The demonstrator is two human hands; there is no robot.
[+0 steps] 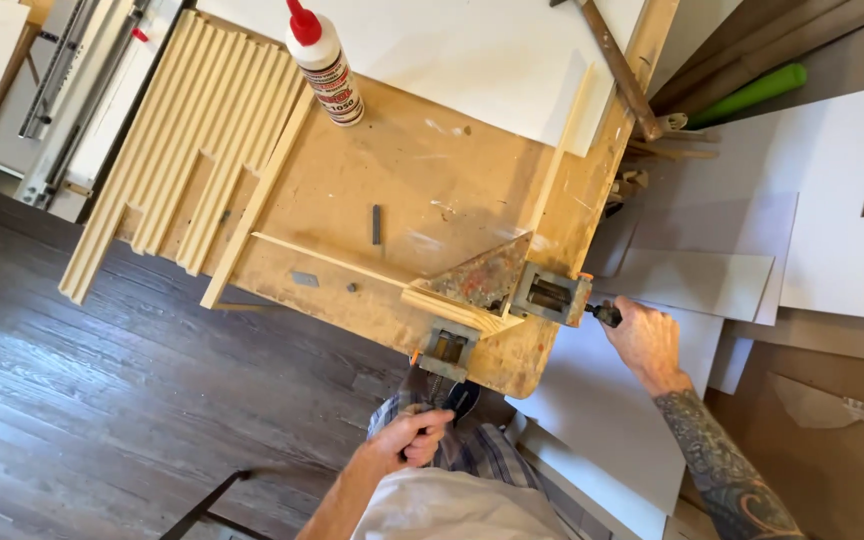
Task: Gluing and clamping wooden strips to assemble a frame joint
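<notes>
Both our hands grip a corner clamp's handles.
Our left hand [410,437] and right hand [642,338] each grasp a screw handle of the corner clamp [497,295] pinning wooden strips [452,308] at the workbench [432,190] corner.

Corner clamp [487,290] on workbench [422,190] edge — glue bottle [324,62] behind, strips [192,140] left

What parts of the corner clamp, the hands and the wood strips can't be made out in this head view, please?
- Left hand: closed around the near clamp handle, which it hides.
- Right hand: covers most of the side handle; only a dark stub shows.
- Corner clamp: its plate hides the joint of the two wood strips.
- Glue bottle: label too small to make out.
- White panel: cut off by the top edge.
</notes>
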